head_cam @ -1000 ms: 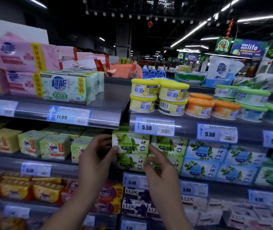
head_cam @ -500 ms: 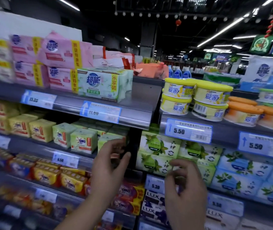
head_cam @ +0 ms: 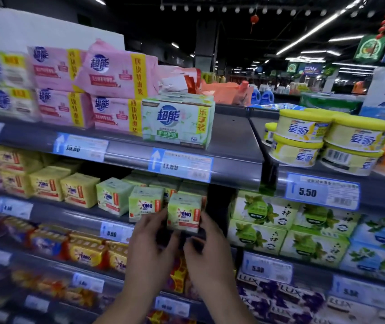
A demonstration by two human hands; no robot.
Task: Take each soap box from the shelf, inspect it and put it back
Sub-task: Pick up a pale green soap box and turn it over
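Green soap box (head_cam: 183, 212) sits at the shelf (head_cam: 70, 218) edge, pinched between left grip (head_cam: 150, 246) and right grip (head_cam: 210, 249).

Four pink plastic-wrapped soap multipacks (head_cam: 116, 73) and one pale green cardboard multipack (head_cam: 175, 122) show at the front. Four yellow-lidded round plastic tubs (head_cam: 301, 129) show plainly. Three light green cardboard OMO soap boxes (head_cam: 114, 197) front their row. Four green leaf-printed cardboard boxes (head_cam: 264, 206) stack in twos. Two hands: the left hand (head_cam: 149, 251) and the right hand (head_cam: 210, 251).
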